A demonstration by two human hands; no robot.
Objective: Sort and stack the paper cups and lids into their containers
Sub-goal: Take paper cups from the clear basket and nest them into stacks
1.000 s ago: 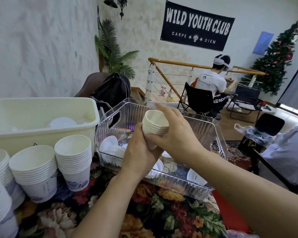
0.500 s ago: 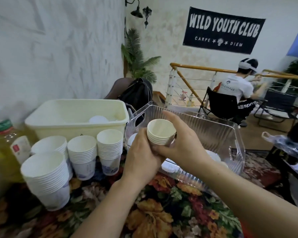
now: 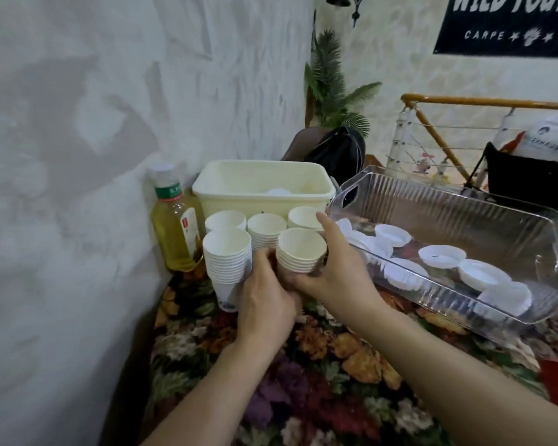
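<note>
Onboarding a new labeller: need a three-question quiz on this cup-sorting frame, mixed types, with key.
1. True or false: the white plastic lids lie in the clear ribbed plastic bin.
2. What do the left hand and right hand hold together?
3. The yellow-liquid bottle stands: A) in the cream plastic tub B) against the wall, left of the tub.

Key: 1 true. 2 the nested stack of white paper cups. 3 B.
</note>
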